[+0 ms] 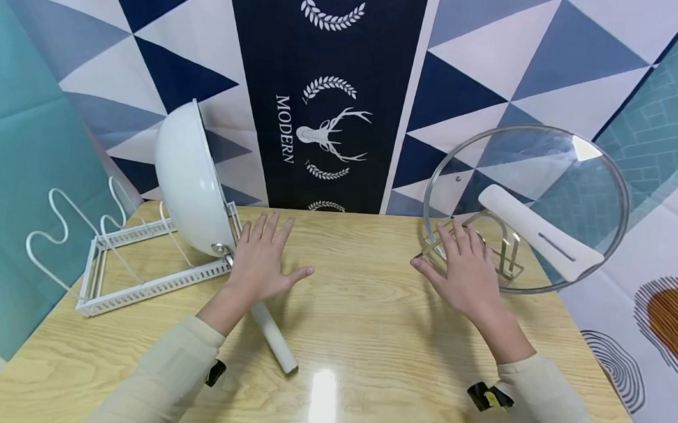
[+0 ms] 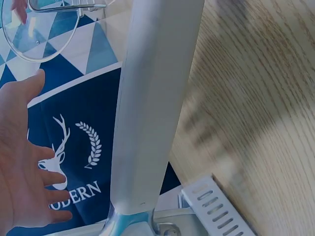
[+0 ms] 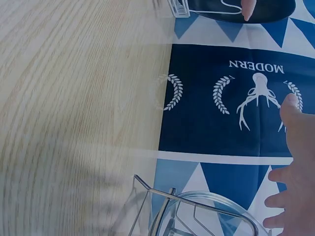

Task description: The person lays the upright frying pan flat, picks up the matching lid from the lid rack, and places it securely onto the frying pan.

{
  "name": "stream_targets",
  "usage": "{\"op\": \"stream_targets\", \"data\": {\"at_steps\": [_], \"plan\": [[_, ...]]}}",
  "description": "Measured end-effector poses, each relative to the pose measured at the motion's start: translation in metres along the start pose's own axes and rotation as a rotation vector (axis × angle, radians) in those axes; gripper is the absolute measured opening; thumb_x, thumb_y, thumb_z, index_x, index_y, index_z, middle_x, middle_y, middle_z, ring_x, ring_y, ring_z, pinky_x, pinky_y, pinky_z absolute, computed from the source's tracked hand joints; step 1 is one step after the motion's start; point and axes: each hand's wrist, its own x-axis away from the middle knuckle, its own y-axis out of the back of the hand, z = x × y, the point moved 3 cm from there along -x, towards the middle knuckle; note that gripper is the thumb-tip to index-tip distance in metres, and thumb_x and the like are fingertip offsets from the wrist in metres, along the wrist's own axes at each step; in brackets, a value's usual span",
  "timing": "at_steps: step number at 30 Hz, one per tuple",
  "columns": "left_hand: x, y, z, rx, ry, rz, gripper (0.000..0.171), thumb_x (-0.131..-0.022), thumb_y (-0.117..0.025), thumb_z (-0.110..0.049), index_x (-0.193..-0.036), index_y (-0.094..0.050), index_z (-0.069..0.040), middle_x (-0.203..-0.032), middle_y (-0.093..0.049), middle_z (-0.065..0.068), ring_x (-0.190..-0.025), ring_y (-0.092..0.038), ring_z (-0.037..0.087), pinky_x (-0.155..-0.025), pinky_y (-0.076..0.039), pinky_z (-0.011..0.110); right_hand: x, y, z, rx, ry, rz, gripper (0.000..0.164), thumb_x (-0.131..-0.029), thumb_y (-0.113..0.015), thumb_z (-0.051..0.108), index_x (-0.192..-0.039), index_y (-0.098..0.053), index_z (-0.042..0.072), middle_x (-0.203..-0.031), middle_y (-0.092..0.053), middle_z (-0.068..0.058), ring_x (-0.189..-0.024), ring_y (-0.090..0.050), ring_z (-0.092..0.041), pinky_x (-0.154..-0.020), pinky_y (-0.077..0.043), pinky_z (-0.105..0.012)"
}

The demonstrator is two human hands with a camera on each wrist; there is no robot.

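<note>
A white frying pan (image 1: 186, 171) stands on its side in a white wire rack (image 1: 157, 285), its dark inside turned to the right. Its long handle (image 1: 275, 336) slopes toward the front; the left wrist view has this handle (image 2: 152, 108) up close. Over the handle hovers my left hand (image 1: 260, 258), fingers straight and thumb spread, holding nothing. At the right, a glass lid (image 1: 531, 158) with a white handle (image 1: 539, 231) leans in a metal wire stand (image 1: 509, 252). My right hand (image 1: 467, 272) is stretched out flat just in front of that stand, its palm bare.
Both racks stand on a light wooden table (image 1: 356, 314), near its back edge. Behind rises a patterned cloth (image 1: 330, 58) with a deer print. Teal cloth (image 1: 19, 156) hangs at the left, and a white printed cloth (image 1: 659, 247) lies past the right table edge.
</note>
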Motion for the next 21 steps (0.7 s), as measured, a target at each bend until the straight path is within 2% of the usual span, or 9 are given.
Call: {"op": "stream_targets", "data": {"at_steps": [9, 21], "plan": [[-0.0014, 0.0004, 0.0002, 0.003, 0.01, 0.029, 0.099, -0.081, -0.049, -0.075, -0.154, -0.018, -0.016, -0.162, -0.01, 0.017, -0.149, -0.015, 0.039, -0.12, -0.015, 0.057, 0.001, 0.0027, -0.0012, 0.013, -0.001, 0.018, 0.085, -0.091, -0.045, 0.065, -0.154, -0.019, 0.014, -0.162, -0.008, -0.019, -0.146, -0.01, -0.048, -0.114, -0.008, -0.068], [-0.0003, -0.0012, 0.0015, 0.009, -0.006, 0.033, 0.1, -0.081, -0.05, -0.075, -0.154, -0.017, -0.016, -0.162, -0.012, 0.015, -0.15, -0.013, 0.038, -0.12, -0.015, 0.057, 0.0032, 0.0011, -0.0025, 0.024, 0.012, 0.021, 0.085, -0.091, -0.044, 0.066, -0.154, -0.02, 0.013, -0.162, -0.009, -0.019, -0.146, -0.009, -0.048, -0.114, -0.009, -0.068]]}}
